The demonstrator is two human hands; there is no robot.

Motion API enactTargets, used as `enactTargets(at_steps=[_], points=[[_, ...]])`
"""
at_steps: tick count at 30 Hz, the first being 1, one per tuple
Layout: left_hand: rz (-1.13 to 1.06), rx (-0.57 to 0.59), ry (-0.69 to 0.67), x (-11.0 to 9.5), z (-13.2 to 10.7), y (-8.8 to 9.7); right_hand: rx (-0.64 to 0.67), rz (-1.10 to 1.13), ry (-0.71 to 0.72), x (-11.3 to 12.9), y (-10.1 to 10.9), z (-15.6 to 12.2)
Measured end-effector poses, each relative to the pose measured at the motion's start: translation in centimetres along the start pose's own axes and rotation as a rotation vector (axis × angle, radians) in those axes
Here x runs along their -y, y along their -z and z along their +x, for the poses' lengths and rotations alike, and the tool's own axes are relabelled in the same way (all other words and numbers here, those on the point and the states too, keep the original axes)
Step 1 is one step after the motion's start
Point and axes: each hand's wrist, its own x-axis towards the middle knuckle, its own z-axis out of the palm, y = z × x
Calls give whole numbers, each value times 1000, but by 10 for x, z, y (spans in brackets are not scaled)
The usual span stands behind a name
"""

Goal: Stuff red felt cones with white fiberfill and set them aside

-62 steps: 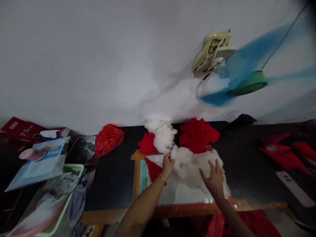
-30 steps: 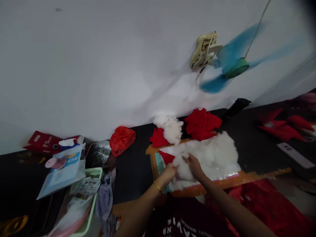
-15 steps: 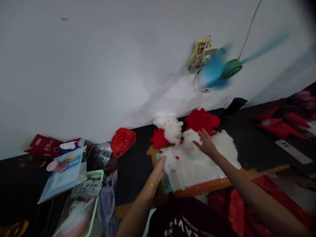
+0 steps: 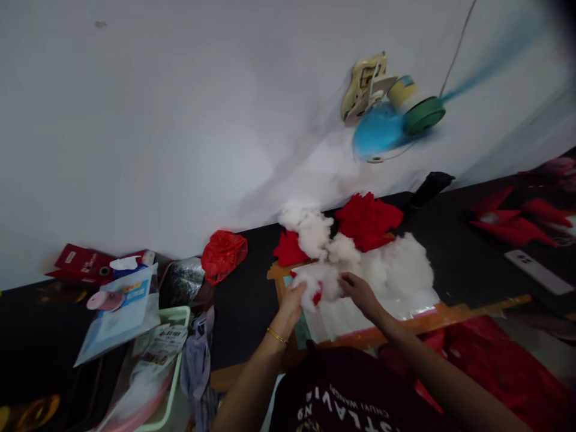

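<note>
My left hand (image 4: 292, 301), with a gold bracelet at the wrist, is closed on a small red fabric piece (image 4: 317, 293) partly covered by white stuffing. Just to its right, my right hand (image 4: 360, 294) pinches a tuft of white fiber stuffing (image 4: 332, 284) beside the fabric. Beneath both hands lies a white sheet (image 4: 346, 318) on the taped work area. A larger mound of stuffing (image 4: 407, 267) covers its right side. Behind it sit another clump of stuffing (image 4: 312, 231), a small red cloth piece (image 4: 288, 249) and a pile of red pieces (image 4: 369, 221).
Left on the black table (image 4: 245, 312) are a red plastic bag (image 4: 224, 255), a pink spool (image 4: 105, 300) on a plastic packet and a green basket (image 4: 173, 384). A blurred blue fan (image 4: 382, 133) hangs on the wall. To the right lies a phone (image 4: 537, 272).
My right hand has come away from the back clump toward my left hand, bringing a tuft of stuffing. The left hand stays in about the same place, with more red fabric showing.
</note>
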Motion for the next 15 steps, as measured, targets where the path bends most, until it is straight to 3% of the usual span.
enactTargets(at_steps=[6,9,12,15], points=[[1,17,29,29,0,-35,55,41,110,8,-43,-17],[-12,38,117,25,-2,-32,1,80,62,2,-33,-12],[-41,7,117,15,-2,-19,-49,171,-43,-3,-14,-8],[-50,-62,77,12,-1,-18,57,265,-51,-1,-15,-12]])
